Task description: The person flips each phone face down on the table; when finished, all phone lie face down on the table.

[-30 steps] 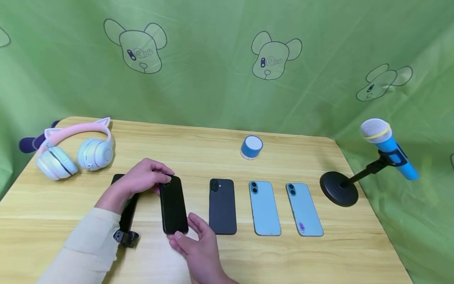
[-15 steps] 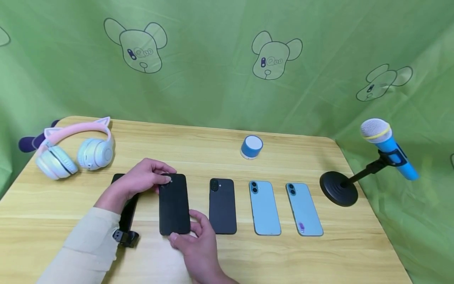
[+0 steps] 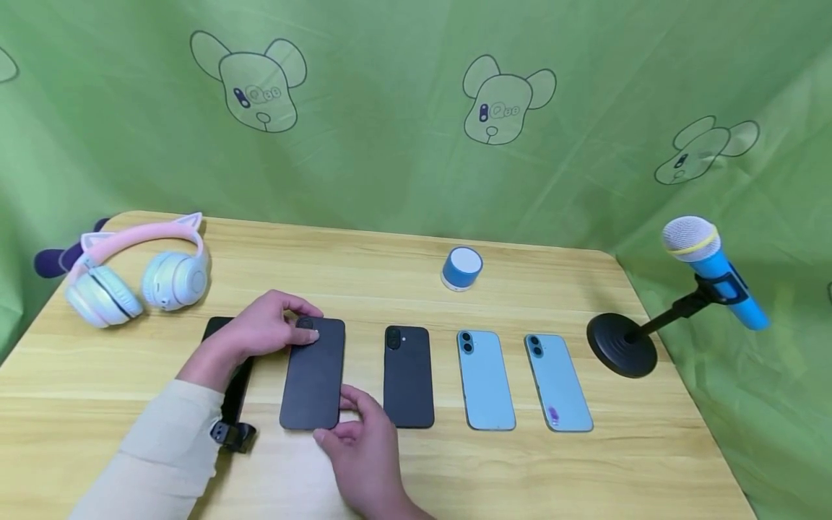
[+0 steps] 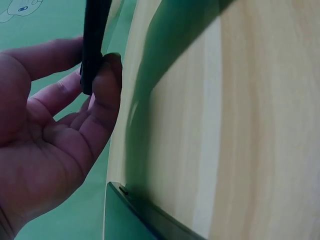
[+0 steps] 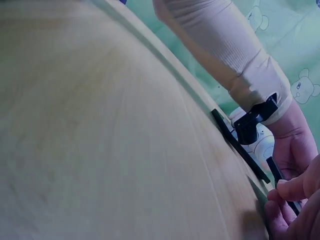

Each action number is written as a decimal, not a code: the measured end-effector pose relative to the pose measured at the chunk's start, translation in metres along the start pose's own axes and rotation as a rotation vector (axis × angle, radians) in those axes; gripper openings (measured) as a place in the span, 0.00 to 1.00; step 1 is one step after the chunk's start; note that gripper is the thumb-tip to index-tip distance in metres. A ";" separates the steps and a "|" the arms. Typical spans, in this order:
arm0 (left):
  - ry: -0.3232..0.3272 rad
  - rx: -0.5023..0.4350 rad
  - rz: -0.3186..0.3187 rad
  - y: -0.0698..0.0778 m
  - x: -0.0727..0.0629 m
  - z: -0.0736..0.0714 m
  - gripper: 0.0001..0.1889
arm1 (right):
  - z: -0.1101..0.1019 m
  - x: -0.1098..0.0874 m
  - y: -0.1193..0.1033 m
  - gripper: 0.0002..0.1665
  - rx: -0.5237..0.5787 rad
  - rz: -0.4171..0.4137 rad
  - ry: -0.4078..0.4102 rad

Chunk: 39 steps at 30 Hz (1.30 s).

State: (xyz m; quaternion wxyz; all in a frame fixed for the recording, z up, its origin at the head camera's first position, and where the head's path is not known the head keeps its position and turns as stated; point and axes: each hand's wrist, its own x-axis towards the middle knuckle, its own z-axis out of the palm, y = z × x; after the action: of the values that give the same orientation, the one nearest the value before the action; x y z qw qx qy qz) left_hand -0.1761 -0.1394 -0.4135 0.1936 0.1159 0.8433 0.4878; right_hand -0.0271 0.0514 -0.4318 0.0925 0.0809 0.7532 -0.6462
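In the head view my left hand (image 3: 266, 323) pinches the top of a dark smartphone (image 3: 313, 379), its thumb beside the camera lenses. The phone's back faces up. My right hand (image 3: 367, 451) holds the same phone at its lower right corner. In the left wrist view the phone (image 4: 95, 45) shows edge-on between thumb and fingers, raised off the table. The right wrist view shows thumb and fingers of the right hand (image 5: 300, 200) about its edge. Under my left forearm lies another black phone (image 3: 237, 390), partly hidden.
To the right lie a dark phone (image 3: 408, 379) and two light blue phones (image 3: 487, 383), (image 3: 559, 383). A blue cylinder with a white top (image 3: 462, 269) stands behind them. Cat-ear headphones (image 3: 139, 271) lie at the left; a blue microphone (image 3: 715, 274) on a stand is at the right.
The held phone has turned so its back shows wider and lighter, and its lower end has shifted left. Both hands have kept hold of it and hardly moved.
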 end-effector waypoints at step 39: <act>0.128 0.196 -0.046 -0.006 0.002 0.000 0.23 | -0.002 0.015 -0.005 0.30 -0.546 -0.208 -0.057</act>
State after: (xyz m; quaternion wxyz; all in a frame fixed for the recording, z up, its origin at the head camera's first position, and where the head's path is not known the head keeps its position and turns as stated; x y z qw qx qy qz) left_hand -0.1778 -0.1419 -0.4190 0.1382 0.0832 0.9000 0.4050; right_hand -0.0430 0.0532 -0.4308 0.0652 -0.0429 0.9005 -0.4278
